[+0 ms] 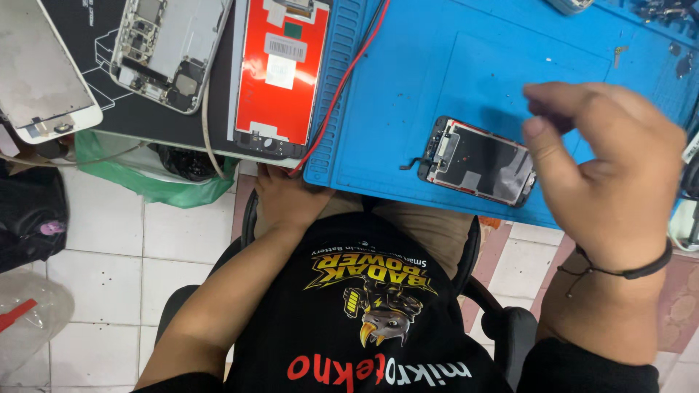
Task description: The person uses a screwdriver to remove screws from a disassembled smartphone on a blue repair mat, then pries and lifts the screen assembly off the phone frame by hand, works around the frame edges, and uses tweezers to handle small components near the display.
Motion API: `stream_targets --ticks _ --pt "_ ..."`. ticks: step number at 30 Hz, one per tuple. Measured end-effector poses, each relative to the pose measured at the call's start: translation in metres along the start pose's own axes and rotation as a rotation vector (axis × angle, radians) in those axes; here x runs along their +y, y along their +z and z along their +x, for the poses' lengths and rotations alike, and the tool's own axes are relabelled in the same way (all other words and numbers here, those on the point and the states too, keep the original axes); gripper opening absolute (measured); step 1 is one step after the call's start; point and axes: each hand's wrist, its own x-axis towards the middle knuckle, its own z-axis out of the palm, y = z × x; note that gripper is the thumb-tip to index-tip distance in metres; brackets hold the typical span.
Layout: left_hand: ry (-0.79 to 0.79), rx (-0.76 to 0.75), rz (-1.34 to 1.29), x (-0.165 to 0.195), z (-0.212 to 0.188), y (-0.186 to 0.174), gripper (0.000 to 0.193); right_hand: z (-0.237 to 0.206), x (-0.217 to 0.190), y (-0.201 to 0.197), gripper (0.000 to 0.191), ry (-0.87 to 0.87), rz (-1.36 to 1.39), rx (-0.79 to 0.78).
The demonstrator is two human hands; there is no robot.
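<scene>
Head view: right hand [608,171] hovers loosely curled, fingers half-closed, holding nothing, just above the opened phone chassis [477,161] lying flat on the blue repair mat [437,80]. Left hand [287,195] rests at the mat edge, grip not discernible. Chassis shows exposed dark internals and a loose flex cable; a careless brush could likely tear it.

Floor: white square tiles [109,276], speckled, with reddish tiles [684,298] on the right. Black chair [502,327] with armrests below. Surface carries a blue work mat [437,87] beside a black mat [80,22]. Even lighting, soft shadows.
</scene>
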Motion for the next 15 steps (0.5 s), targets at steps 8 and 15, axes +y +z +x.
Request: stream_targets --ticks 8,15 --pt "0.001 0.008 -0.035 -0.023 0.015 0.003 0.103 0.027 -0.028 0.020 0.029 -0.074 0.020 -0.117" --pt "-0.008 0.066 -0.006 -0.039 0.022 0.006 0.108 0.036 -0.034 0.020 0.013 0.051 -0.027 -0.051"
